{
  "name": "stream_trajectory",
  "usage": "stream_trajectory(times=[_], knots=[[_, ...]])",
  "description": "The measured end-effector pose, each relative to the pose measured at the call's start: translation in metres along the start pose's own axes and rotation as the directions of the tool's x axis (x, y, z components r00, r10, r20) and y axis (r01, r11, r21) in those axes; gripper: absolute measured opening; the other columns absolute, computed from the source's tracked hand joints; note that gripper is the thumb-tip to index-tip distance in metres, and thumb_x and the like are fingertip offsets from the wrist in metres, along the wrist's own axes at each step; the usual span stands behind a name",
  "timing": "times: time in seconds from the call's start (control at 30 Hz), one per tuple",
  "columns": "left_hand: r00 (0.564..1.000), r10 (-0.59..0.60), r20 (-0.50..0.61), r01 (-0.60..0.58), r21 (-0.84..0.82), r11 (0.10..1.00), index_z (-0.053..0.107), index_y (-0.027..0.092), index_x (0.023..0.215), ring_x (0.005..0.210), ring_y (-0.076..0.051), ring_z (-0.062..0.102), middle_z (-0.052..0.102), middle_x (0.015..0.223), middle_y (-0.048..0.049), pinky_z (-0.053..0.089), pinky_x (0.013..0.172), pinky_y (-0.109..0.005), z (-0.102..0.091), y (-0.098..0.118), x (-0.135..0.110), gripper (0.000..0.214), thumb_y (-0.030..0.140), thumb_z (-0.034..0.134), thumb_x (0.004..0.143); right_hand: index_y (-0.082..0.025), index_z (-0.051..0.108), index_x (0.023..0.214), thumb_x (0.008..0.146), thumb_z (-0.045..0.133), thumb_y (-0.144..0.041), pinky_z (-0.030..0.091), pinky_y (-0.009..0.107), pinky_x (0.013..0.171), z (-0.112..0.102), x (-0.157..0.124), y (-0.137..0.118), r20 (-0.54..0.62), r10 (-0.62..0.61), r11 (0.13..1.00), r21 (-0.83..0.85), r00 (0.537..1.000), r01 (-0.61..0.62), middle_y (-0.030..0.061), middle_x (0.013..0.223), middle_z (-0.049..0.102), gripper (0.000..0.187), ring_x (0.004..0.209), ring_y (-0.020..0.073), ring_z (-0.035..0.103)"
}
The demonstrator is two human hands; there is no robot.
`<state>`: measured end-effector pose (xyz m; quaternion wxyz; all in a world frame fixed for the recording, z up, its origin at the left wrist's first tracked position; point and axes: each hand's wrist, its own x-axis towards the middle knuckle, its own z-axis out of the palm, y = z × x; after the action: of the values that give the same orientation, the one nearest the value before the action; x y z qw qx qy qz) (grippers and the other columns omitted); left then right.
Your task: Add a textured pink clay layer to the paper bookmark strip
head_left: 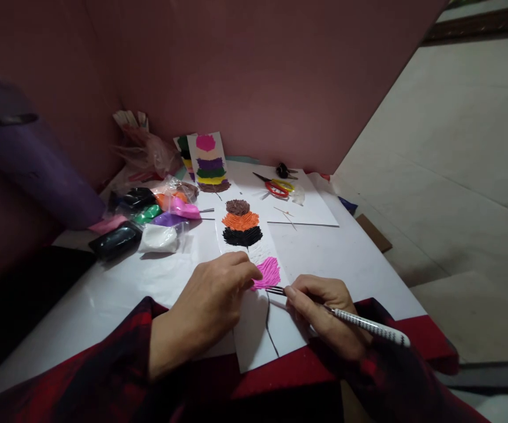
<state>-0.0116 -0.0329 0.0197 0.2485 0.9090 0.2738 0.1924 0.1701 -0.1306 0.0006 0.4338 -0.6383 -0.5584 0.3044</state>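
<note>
My right hand (331, 308) grips a fork (371, 325) with a white, dark-patterned handle. Its tines lie at the lower edge of a pink clay patch (268, 273) on a long white card (258, 341). My left hand (210, 299) is closed, with its fingers bent and the tips at the left side of the pink patch; what they hold, if anything, is hidden. Farther up the card are ridged bands of white, black (243, 236), orange (240, 221) and brown clay (237, 207). A thin dark line runs down the card below the pink patch.
Bags of coloured clay (157, 238) lie at the left. Against the wall lean finished-looking striped cards (211, 167). Red and yellow scissors (276, 186) and small sticks (286, 212) rest on a white board (316, 202). A purple cylindrical object (37, 153) stands far left.
</note>
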Motion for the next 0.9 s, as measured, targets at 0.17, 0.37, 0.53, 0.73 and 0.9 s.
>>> stream_trajectory(times=[0.17, 0.37, 0.53, 0.73, 0.9], knots=[[0.914, 0.106, 0.392, -0.117, 0.003, 0.993, 0.07, 0.018, 0.077, 0.06, -0.014, 0.06, 0.07, 0.07, -0.0029, 0.04, 0.057, -0.023, 0.001, 0.008, -0.006, 0.021, 0.007, 0.053, 0.078, -0.019, 0.046, 0.049, 0.087, 0.053, -0.031, 0.028, 0.024, 0.043, 0.005, 0.002, 0.004, -0.001, -0.13, 0.985, -0.117, 0.992, 0.129, -0.0034, 0.049, 0.038, 0.041, 0.048, 0.0093, 0.035], [0.833, 0.189, 0.52, -0.272, 0.087, 0.958, 0.06, 0.015, 0.084, 0.047, -0.014, 0.051, 0.063, 0.061, -0.0018, 0.028, 0.043, -0.024, 0.002, 0.026, -0.017, 0.017, 0.003, 0.051, 0.079, -0.018, 0.049, 0.053, 0.089, 0.054, -0.03, 0.03, 0.023, 0.043, 0.009, 0.004, 0.011, 0.033, -0.159, 0.981, -0.104, 0.987, 0.162, -0.0037, 0.051, 0.041, 0.038, 0.048, 0.0086, 0.036], [0.844, 0.232, 0.484, -0.308, 0.083, 0.948, 0.057, 0.016, 0.083, 0.046, -0.014, 0.051, 0.061, 0.06, -0.0006, 0.026, 0.041, -0.025, 0.002, 0.026, -0.021, 0.018, 0.001, 0.048, 0.077, -0.017, 0.054, 0.057, 0.09, 0.052, -0.028, 0.034, 0.023, 0.045, 0.008, 0.005, 0.01, 0.1, -0.19, 0.97, -0.138, 0.977, 0.202, -0.0018, 0.053, 0.048, 0.035, 0.049, 0.0092, 0.042], [0.861, 0.265, 0.435, -0.33, 0.08, 0.941, 0.055, 0.016, 0.077, 0.042, -0.012, 0.046, 0.057, 0.054, 0.0004, 0.022, 0.039, -0.025, 0.006, 0.022, -0.022, 0.019, -0.001, 0.048, 0.073, -0.018, 0.051, 0.056, 0.091, 0.05, -0.025, 0.033, 0.022, 0.045, 0.01, 0.008, 0.011, 0.122, -0.234, 0.948, -0.193, 0.965, 0.254, -0.0026, 0.052, 0.046, 0.036, 0.048, 0.0085, 0.04], [0.86, 0.262, 0.437, -0.333, 0.093, 0.938, 0.054, 0.017, 0.08, 0.043, -0.013, 0.049, 0.057, 0.056, 0.0012, 0.022, 0.04, -0.025, 0.008, 0.02, -0.024, 0.016, 0.001, 0.051, 0.076, -0.018, 0.044, 0.052, 0.089, 0.053, -0.025, 0.028, 0.021, 0.042, 0.012, 0.005, 0.014, 0.025, -0.204, 0.955, -0.212, 0.979, 0.205, -0.005, 0.048, 0.038, 0.039, 0.045, 0.0073, 0.033]])
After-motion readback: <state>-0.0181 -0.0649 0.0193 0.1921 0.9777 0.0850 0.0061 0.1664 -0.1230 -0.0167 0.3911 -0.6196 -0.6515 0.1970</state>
